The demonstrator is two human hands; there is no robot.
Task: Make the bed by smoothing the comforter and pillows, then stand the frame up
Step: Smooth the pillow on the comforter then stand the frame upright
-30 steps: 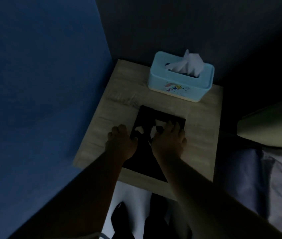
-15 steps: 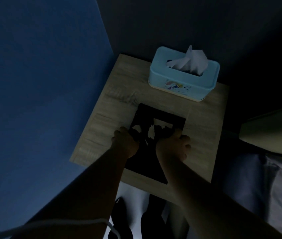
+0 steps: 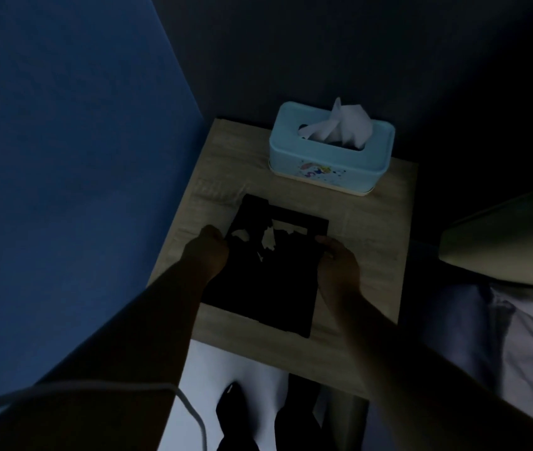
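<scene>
On the wooden nightstand (image 3: 372, 255), right in front of me, both hands are on the black picture frame (image 3: 268, 288). My left hand (image 3: 208, 247) has its fingers curled onto the frame's left edge, near the far corner; the light is too dim to say how tight that hold is. My right hand (image 3: 340, 265) meets the right edge a bit nearer to me, thumb and fingers pinching the border. Whether the frame lies flat or its far end is raised, I can't tell in this gloom; it looks like a dark slab in the middle of the top, its near edge close to the nightstand's near edge. Pale patches show through its far half, a picture or a reflection, I can't make out which.

Further out, a light blue tissue box (image 3: 330, 154) sits at the far end of the nightstand, apart from the frame, with a white tissue (image 3: 343, 125) sticking up from its slot. Left of the nightstand runs a blue wall (image 3: 63, 157). To the right, the bed's pale, striped bedding (image 3: 502, 336) and a light pillow (image 3: 512, 236) at the far right. Near me, a white cable (image 3: 95, 385) crosses my left forearm, and dark shoes (image 3: 235, 415) show on the pale floor.
</scene>
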